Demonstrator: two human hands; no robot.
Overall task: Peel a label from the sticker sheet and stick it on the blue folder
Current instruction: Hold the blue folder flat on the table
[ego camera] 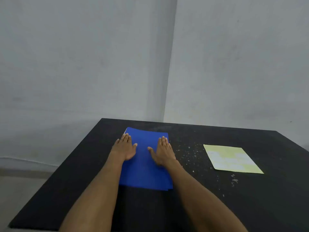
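Observation:
A blue folder (145,171) lies flat on the black table (209,198), a little left of its middle. My left hand (124,147) rests palm down on the folder's left edge, fingers stretched out. My right hand (163,150) lies palm down on the folder's right side, fingers extended too. Neither hand holds anything. The sticker sheet (231,159), pale yellow with whitish labels, lies flat on the table to the right of the folder, well apart from both hands.
Small white flecks (190,153) are scattered on the table between the folder and the sheet. Grey walls meet in a corner behind the table. The table's left edge drops to the floor at the left.

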